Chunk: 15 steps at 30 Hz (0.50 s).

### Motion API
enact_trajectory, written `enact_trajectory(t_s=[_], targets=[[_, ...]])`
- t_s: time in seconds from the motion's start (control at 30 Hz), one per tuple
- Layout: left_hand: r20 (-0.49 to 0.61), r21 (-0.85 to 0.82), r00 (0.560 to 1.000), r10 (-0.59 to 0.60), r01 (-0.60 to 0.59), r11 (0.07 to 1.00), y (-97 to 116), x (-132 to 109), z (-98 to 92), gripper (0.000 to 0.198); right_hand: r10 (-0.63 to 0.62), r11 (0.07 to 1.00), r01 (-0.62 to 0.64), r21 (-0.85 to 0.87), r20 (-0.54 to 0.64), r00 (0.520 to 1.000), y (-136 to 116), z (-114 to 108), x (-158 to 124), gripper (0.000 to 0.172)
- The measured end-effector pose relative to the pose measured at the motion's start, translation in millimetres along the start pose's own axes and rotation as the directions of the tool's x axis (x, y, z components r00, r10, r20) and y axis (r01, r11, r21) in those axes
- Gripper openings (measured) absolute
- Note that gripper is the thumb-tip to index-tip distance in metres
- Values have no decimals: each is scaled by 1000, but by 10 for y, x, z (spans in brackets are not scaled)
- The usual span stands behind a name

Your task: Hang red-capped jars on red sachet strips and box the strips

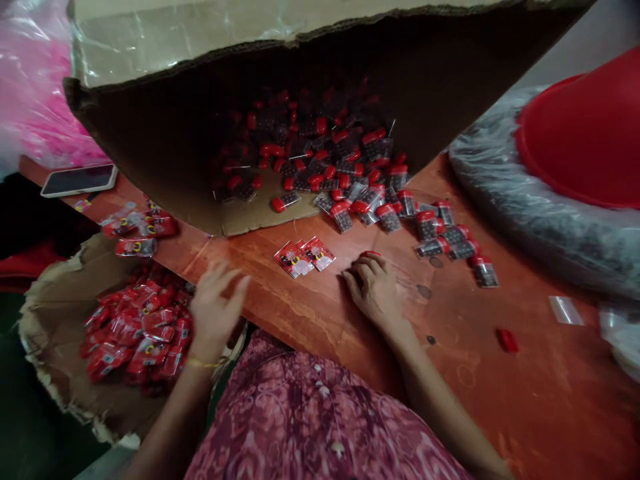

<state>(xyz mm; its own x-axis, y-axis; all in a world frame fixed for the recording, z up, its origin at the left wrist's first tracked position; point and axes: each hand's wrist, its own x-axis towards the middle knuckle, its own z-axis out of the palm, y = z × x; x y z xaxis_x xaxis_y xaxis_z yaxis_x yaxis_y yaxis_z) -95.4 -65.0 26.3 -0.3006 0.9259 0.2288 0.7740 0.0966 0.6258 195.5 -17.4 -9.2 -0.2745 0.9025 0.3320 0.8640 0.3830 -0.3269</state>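
Torn carton of packed red sachets (135,333) far left, left hand (216,308) spread, blurred, above table edge (300,320), three flat red sachets (303,256) fanned, long axes slanting away, right hand (373,287) curled over red-capped vial (370,254), orientation hidden, loose red cap (507,340).

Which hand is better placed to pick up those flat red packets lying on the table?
Probably the right hand: it rests on the table just beside the red packets, while the left hand is blurred, by the edge.
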Motion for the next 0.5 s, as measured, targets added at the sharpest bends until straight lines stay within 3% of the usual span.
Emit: enact_trajectory(t_s=[0.1, 0.2, 0.37, 0.5], targets=[[221, 42, 967, 125, -138, 990, 349, 148, 478, 34, -1, 999, 3, 53, -38, 999, -75, -16, -84, 22], [356, 117, 924, 139, -191, 975, 448, 236, 692, 32, 11, 995, -5, 100, -64, 998, -78, -45, -140, 19], [373, 157, 918, 132, -203, 966, 397, 243, 679, 29, 49, 990, -37, 137, -83, 995, -97, -85, -120, 20], [395, 154, 909, 134, -209, 966, 430, 229, 633, 31, 56, 973, -37, 226, -78, 995, -257, -82, 18, 20]])
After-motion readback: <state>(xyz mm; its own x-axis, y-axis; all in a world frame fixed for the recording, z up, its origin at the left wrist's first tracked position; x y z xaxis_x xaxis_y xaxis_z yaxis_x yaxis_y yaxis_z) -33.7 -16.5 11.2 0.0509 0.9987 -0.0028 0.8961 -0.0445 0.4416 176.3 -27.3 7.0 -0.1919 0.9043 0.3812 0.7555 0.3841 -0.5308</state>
